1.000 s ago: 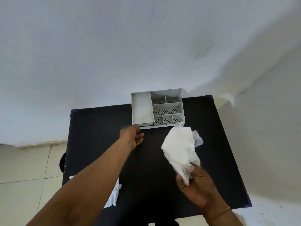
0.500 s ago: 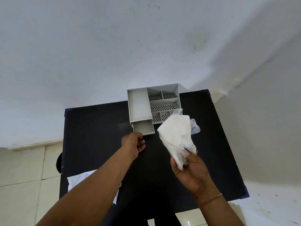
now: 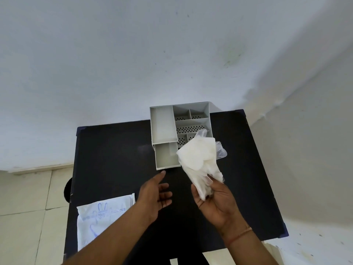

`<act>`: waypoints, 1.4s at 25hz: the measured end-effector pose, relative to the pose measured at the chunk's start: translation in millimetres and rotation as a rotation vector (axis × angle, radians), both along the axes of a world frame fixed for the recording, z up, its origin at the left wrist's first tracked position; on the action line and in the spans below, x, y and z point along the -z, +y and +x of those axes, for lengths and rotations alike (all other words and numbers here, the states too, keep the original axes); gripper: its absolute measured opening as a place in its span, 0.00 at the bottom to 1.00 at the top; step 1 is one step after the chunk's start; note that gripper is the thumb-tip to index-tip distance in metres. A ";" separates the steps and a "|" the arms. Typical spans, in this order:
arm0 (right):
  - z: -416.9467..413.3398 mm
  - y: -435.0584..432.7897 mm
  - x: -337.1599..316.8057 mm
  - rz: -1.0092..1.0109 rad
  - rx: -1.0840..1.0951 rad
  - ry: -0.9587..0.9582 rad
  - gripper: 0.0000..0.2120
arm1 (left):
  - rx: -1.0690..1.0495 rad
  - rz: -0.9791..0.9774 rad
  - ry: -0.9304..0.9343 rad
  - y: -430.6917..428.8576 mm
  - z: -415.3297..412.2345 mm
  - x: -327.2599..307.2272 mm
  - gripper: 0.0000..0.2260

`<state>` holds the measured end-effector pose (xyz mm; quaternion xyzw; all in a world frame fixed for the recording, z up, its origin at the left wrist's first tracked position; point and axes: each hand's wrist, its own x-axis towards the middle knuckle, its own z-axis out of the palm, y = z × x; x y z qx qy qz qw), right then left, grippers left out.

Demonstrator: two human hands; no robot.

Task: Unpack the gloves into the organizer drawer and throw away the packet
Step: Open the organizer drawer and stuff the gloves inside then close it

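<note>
A grey organizer with several compartments stands at the far edge of the black table. Its drawer is pulled out toward me and looks empty. My right hand holds a bunch of white gloves by their lower end, raised just right of the drawer and covering the organizer's front right corner. My left hand hovers open just in front of the drawer, holding nothing. The white printed packet lies flat at the table's near left corner.
A white wall rises behind the table and along its right side. Pale floor tiles lie to the left. A dark round object shows just beyond the table's left edge.
The drawer has slid out of the organizer toward me. My left hand has let go of it and drawn back with its fingers spread. The gloves have shifted slightly toward the drawer.
</note>
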<state>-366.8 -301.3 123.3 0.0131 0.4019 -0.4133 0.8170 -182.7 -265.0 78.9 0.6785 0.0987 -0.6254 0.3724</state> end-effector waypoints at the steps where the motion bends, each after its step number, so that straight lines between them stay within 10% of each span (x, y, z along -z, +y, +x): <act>1: 3.7 -0.3 1.0 -0.008 -0.027 0.006 0.10 | 0.034 -0.105 0.051 6.0 -4.3 -17.1 0.21; 4: 20.0 2.1 2.5 -0.057 -0.082 0.035 0.23 | 0.167 -0.335 0.136 5.4 -9.2 -56.0 0.27; 8: 32.8 8.9 9.2 -0.180 -0.170 0.284 0.17 | 0.191 -0.314 0.015 -6.9 8.6 -56.7 0.15; 14: 30.8 -4.5 28.7 -0.296 -0.595 0.733 0.14 | 0.452 -0.225 -0.373 -23.5 35.2 -14.7 0.08; 22: 89.6 -59.2 74.7 -0.212 -0.564 0.940 0.14 | 0.754 -0.255 -0.900 -60.4 56.4 35.6 0.22; 28: 108.2 -65.1 101.7 -0.793 -0.891 1.661 0.14 | 1.144 -0.308 -1.229 -75.1 52.4 50.6 0.20; 35: 115.4 -75.1 121.5 -0.869 -0.885 1.943 0.07 | 1.237 -0.304 -1.463 -74.5 52.1 65.3 0.15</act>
